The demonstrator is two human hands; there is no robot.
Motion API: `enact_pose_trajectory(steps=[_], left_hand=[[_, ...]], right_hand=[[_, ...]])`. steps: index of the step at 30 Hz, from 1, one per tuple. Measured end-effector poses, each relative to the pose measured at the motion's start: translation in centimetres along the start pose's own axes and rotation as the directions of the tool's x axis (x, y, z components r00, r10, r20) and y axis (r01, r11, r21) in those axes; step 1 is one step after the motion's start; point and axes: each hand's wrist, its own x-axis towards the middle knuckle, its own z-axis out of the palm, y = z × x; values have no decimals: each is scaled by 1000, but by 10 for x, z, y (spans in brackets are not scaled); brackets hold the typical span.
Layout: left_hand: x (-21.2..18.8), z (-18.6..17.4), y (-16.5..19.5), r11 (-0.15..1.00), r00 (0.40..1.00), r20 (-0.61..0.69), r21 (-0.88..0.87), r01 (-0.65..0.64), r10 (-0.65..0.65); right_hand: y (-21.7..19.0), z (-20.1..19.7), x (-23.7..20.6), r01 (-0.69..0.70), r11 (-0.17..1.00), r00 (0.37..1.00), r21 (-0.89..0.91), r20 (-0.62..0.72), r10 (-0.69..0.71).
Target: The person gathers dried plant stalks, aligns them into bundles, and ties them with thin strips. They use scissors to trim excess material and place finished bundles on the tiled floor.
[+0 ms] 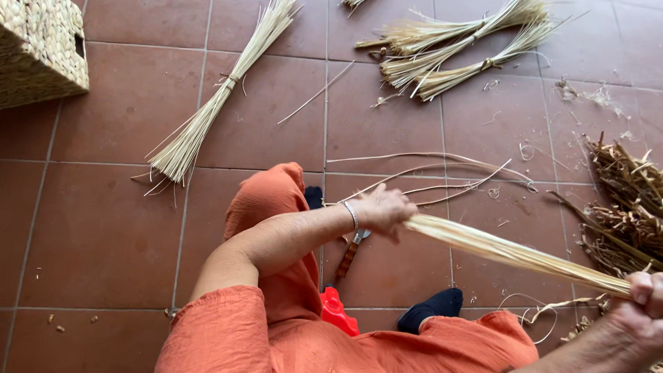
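Left hand (384, 209) closed around one end of a pale straw bundle (511, 253); right hand (639, 311) clamped on the other end, bundle held above the floor. Terracotta tile floor (103, 235). Tied straw bundles (200, 117) lie well apart. Woven basket (38, 48) at far corner; scrap pile (625, 207) beside the right hand.

Left hand (383, 209) and right hand (639, 304) hold a straw bundle (514, 253) above the tiled floor (103, 235).
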Motion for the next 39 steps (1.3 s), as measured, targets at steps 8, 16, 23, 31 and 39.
enact_pose_trajectory(steps=[8,16,23,31,39], left_hand=[[8,61,75,921,932,-356,-335,-199,72],[44,143,148,673,916,-401,-680,-292,-8],[15,154,167,583,931,-365,-762,-283,-25],[27,193,119,806,945,-315,-580,-118,-88],[42,156,108,655,997,2,-754,-48,75]], right_hand=[[60,99,-77,-56,912,998,-407,-32,47],[67,175,-126,-37,860,999,-510,14,51],[47,156,-168,-5,788,1000,-615,7,12],[92,120,-155,-225,751,959,-621,-276,60],[52,137,-169,31,776,980,-630,-135,-148]])
